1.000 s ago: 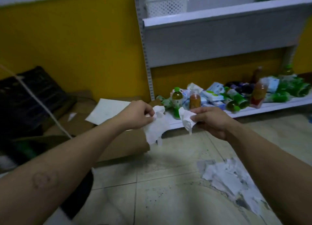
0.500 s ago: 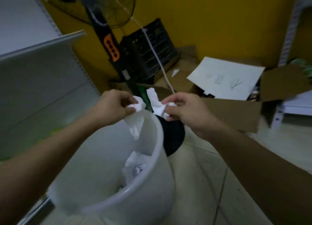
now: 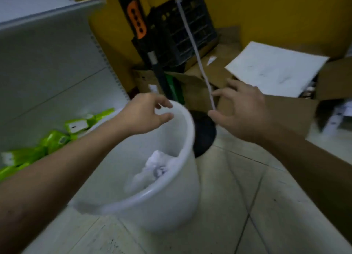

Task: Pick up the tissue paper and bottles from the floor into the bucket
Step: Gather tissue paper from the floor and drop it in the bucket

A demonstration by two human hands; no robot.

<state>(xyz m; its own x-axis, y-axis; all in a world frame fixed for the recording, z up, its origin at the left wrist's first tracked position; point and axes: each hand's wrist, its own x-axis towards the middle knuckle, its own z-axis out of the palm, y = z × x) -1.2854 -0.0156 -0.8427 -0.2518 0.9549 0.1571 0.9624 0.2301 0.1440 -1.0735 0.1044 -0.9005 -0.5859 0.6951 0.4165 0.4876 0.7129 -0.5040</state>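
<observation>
White plastic first: our bucket point(image 3: 171, 206) stands on the floor point(image 3: 238, 196) with crumpled tissue paper point(image 3: 158, 166) lying inside. Near its far rim our left hand point(image 3: 144, 114) and right hand point(image 3: 242, 112) hover, fingers point(image 3: 162, 101) spread and empty (nothing pinched). Cardboard boxes point(image 3: 285, 110) sit beyond. No bottles show, so we judge those are left to collect.

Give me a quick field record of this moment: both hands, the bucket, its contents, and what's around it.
left hand: open, empty, over the far rim of the bucket
right hand: open, fingers spread, empty, right of the bucket by a white cord; contact unclear
bucket: white, upright on the tiled floor
contents: crumpled tissue paper; no bottles visible
left side: green packets on a shelf
behind bucket: black fan base
right side: cardboard box with a white sheet on top
</observation>
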